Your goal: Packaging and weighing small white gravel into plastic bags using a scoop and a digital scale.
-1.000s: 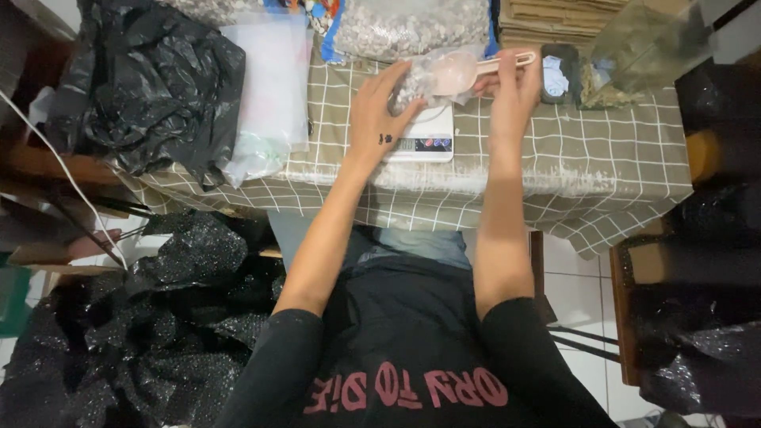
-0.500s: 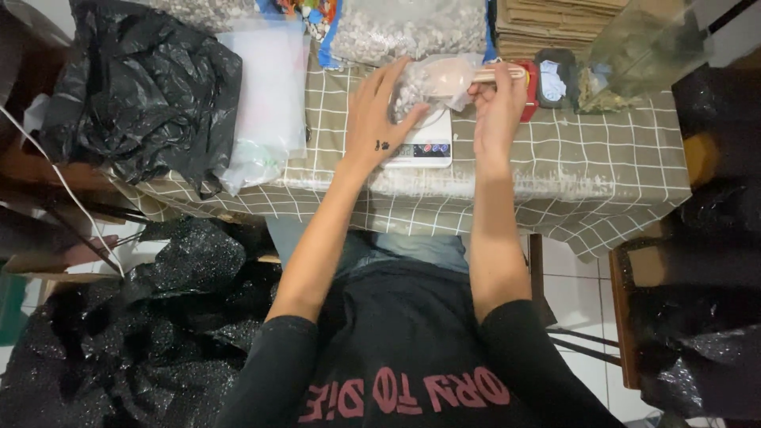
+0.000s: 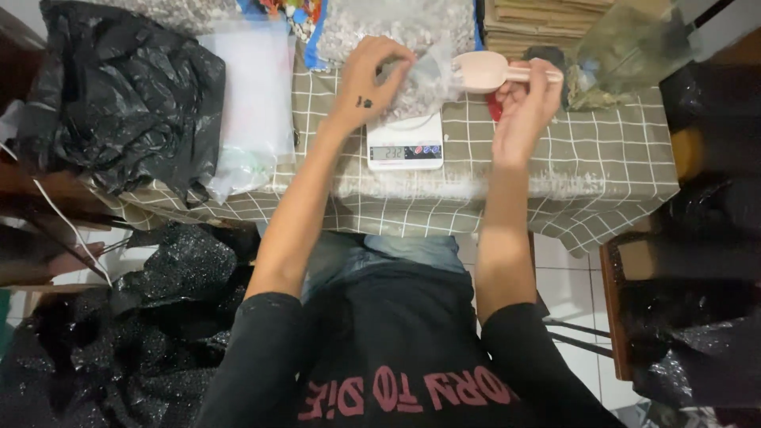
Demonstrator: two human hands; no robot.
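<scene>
I see my left hand (image 3: pixel 372 79) gripping a clear bag (image 3: pixel 424 79) over the scale (image 3: pixel 404 143) on the counter (image 3: pixel 602 150). My right hand (image 3: pixel 527 103) grips a pink scoop (image 3: pixel 485 71), bowl pointing nine o'clock, touching the bag.

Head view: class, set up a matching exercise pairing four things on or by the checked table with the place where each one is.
Things:
1. pink scoop
2. small clear bag
3. white digital scale
4. black plastic bag

Places:
A. on the table's left end
B. held in the right hand
C. under the small clear bag, between the two forearms
D. gripped at the top by the left hand, above the scale

Pairs: 1-B, 2-D, 3-C, 4-A
</scene>
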